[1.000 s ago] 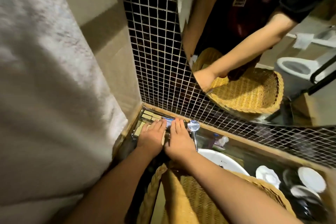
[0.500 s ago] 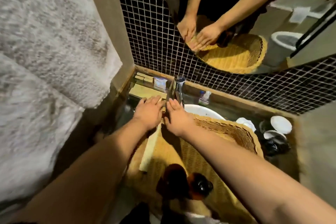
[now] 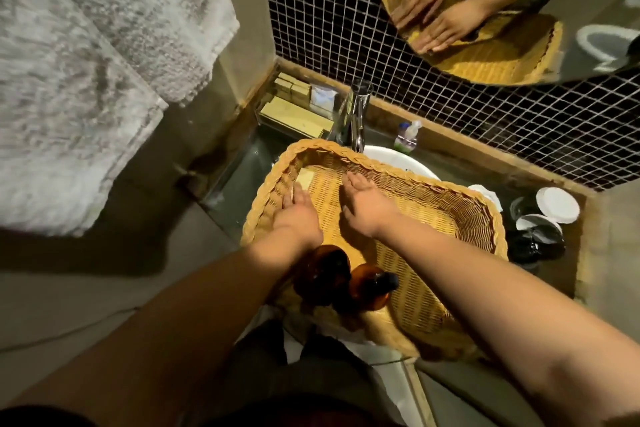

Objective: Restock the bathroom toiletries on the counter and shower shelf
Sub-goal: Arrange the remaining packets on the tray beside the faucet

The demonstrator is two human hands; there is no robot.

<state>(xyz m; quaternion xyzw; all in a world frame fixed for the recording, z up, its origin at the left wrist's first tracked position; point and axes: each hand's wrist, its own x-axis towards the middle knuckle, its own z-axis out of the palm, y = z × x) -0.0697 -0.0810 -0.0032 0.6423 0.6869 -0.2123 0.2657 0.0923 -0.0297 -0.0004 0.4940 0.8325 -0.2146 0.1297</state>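
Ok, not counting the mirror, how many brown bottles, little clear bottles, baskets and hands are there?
brown bottles, in the basket: 2
little clear bottle, by the tap: 1
basket: 1
hands, left hand and right hand, both flat inside the basket: 2
Total: 6
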